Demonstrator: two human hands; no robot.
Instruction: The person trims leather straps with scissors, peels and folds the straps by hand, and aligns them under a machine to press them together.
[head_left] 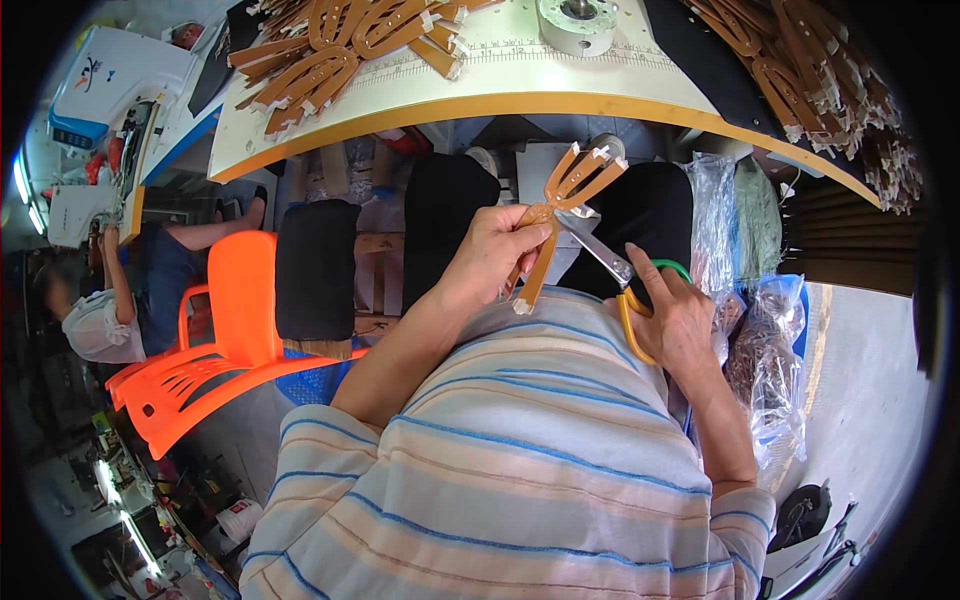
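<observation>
My left hand pinches a brown strap piece at its middle, above my lap. The piece looks like leather; it forks into several strips at the top, with white bits at its ends. In my right hand are scissors with one green and one yellow handle loop. Their metal blades point up and left, reaching the strap piece near its fork. Whether the blades touch it, I cannot tell.
A white worktable with a yellow edge carries a pile of brown strap pieces, a round metal part and another pile at right. Left are an orange chair and a seated person. Plastic-wrapped bags stand at right.
</observation>
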